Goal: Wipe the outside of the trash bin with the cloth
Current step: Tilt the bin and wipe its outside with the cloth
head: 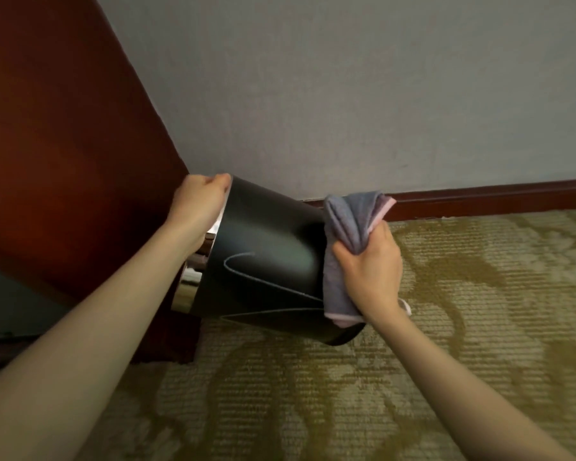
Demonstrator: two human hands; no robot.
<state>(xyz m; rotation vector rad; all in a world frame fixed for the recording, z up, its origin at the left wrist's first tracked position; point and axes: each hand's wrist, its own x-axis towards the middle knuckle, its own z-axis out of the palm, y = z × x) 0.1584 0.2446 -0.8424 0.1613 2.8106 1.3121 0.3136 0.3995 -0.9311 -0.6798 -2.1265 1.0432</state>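
Patterned carpet (413, 377), grey wall (346, 94), baseboard (496, 194).

Pale wall (346, 94), dark baseboard (496, 197), patterned carpet (446, 361), perhaps reddish wooden furniture (64, 144).

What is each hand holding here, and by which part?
The left hand grips the tipped trash bin at its rim end. The right hand holds the grey cloth bunched around its middle, against the bin's base end.
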